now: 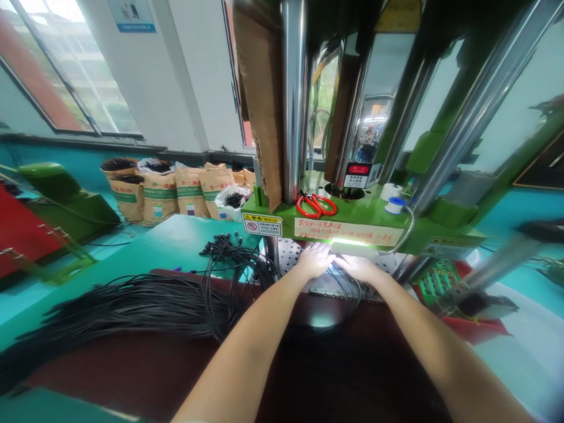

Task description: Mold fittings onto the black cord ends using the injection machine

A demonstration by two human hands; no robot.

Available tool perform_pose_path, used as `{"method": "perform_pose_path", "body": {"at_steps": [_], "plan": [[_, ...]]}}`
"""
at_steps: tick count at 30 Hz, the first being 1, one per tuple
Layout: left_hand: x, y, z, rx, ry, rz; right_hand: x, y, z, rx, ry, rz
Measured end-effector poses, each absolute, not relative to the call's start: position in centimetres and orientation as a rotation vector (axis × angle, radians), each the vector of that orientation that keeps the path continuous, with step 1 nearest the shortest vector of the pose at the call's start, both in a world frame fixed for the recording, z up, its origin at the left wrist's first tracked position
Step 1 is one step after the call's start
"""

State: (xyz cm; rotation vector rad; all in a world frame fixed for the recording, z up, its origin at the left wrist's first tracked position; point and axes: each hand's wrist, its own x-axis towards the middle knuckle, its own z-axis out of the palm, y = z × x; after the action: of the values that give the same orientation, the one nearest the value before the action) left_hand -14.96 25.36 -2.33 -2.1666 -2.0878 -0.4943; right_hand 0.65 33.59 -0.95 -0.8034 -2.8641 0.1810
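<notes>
"My forearms (249,346) are leading to my left hand (316,260) and right hand (356,268), side by side at black cables (359,289) over a metal plate (288,257)."

"Gripping?"

"Glare is blurring them; I can't tell how open, or whether they're holding anything. Keeping the cables untangled is probably helping."

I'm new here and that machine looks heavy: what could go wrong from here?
The left hand and right hand reach beneath the green block and might get pinched if it came down. The red scissors sit near its front edge and could be knocked off. The heaped black cables might tangle.
</notes>
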Motion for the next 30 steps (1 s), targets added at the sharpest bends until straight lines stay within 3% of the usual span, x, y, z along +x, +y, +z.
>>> {"method": "perform_pose_path", "body": {"at_steps": [30], "plan": [[-16.5, 25.2, -2.4, -2.126, -2.39, -0.733, 1.5, 36.3, -2.7, -0.836, -2.775, 0.098]]}}
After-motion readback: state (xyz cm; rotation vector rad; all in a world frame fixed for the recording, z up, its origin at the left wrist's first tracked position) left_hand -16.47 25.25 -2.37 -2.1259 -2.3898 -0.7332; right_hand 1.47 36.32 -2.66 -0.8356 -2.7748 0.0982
